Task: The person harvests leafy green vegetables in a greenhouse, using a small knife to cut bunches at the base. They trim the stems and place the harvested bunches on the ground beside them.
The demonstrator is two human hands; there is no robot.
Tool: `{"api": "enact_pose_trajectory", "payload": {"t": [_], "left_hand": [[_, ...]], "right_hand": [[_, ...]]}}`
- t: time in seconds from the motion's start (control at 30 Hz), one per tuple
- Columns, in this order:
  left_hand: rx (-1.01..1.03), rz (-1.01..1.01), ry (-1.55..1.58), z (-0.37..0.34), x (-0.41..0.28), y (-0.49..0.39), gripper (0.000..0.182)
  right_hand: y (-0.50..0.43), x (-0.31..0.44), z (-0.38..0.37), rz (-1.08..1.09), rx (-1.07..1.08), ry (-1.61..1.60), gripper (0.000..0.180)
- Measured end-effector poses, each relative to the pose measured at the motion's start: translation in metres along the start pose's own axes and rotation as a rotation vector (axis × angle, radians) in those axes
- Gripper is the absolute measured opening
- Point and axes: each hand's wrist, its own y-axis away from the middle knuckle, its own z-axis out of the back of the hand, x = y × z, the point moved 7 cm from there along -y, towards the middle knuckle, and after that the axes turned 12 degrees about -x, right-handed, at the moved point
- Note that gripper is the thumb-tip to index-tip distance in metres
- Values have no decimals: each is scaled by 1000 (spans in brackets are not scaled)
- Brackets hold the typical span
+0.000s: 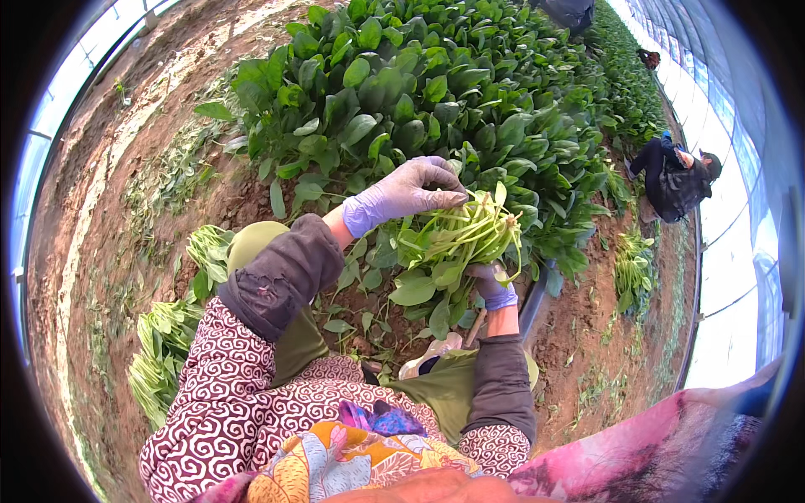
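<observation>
A bunch of spinach-like greens (468, 236) is held up in front of me, its pale stems and cut root ends toward the upper right and its leaves hanging down. My right hand (494, 286), in a thin purple glove, supports it from beneath; leaves hide most of those fingers. Thumb and fingertips of my gloved left hand (418, 192) pinch at the bunch's upper edge, and the glove is soiled. Just below my right hand a wooden handle (477, 327) shows, but whether that hand also grips it I cannot tell.
Dense standing greens (409, 94) grow ahead. Cut bunches (160, 352) lie on the soil at my left, and another pile (633, 267) at the right. A person (676, 176) crouches by the right plastic wall. A dark pipe-like object (534, 302) lies beside my right hand.
</observation>
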Motion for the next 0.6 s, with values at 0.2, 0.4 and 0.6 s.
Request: {"api": "enact_pose_trajectory", "payload": {"t": [0.2, 0.4, 0.6], "left_hand": [[53, 223, 268, 0, 15, 7, 61], [235, 322, 63, -25, 33, 23, 125], [240, 362, 53, -60, 55, 42, 138]], "right_hand": [[-1, 10, 11, 442, -17, 233, 27], [-5, -17, 21, -96, -80, -691, 52], [-6, -4, 18, 61, -47, -935, 34]]}}
